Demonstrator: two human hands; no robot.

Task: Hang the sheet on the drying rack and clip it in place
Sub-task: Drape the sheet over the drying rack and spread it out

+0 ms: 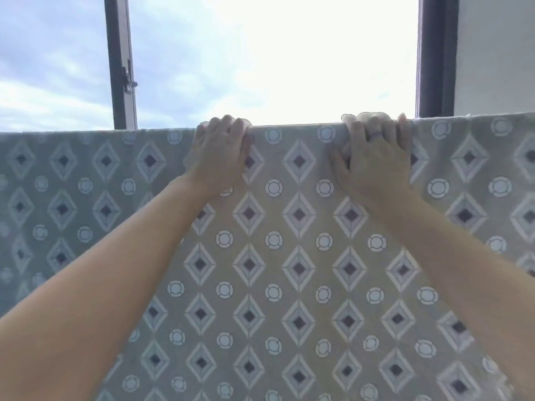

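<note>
A grey-beige sheet (298,256) printed with diamonds and rings hangs straight down and fills the lower two thirds of the view. Its top fold runs level across the frame; the rack bar beneath it is hidden by the cloth. My left hand (221,151) grips that top fold left of centre, fingers curled over the far side. My right hand (376,153), wearing a ring, grips the fold right of centre in the same way. Both forearms reach up from the bottom corners. No clip is visible.
Behind the sheet is a window with bright cloudy sky. A dark frame post with a latch (120,62) stands at the upper left, another dark frame post (435,53) at the upper right, and a pale wall (495,53) beside it.
</note>
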